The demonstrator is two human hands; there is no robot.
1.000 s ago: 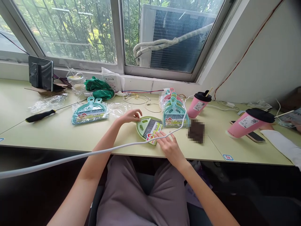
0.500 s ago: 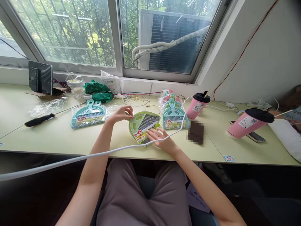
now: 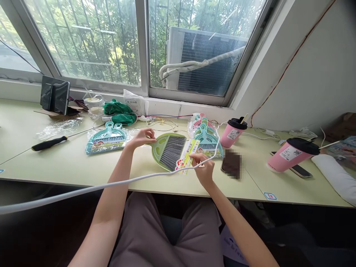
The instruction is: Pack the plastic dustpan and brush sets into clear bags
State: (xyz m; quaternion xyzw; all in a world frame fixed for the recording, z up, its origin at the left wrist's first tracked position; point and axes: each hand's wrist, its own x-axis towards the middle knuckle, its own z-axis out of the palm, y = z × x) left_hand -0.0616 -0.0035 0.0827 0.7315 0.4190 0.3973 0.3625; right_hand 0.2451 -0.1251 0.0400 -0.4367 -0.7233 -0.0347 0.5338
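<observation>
Green dustpan (image 3: pixel 158 149), label card (image 3: pixel 188 152) shifted

My right hand (image 3: pixel 203 167) lay fingers-out across the card half a second ago; now it's pinching it, down by the bristle tips (image 3: pixel 172 159). My left hand (image 3: pixel 140 139) still pinches the dustpan's narrow side, near the table's (image 3: pixel 239 188) front edge.

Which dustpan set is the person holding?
The green one: left hand at one end, right hand on its label; the lone blue one and the stack aren't held.
</observation>
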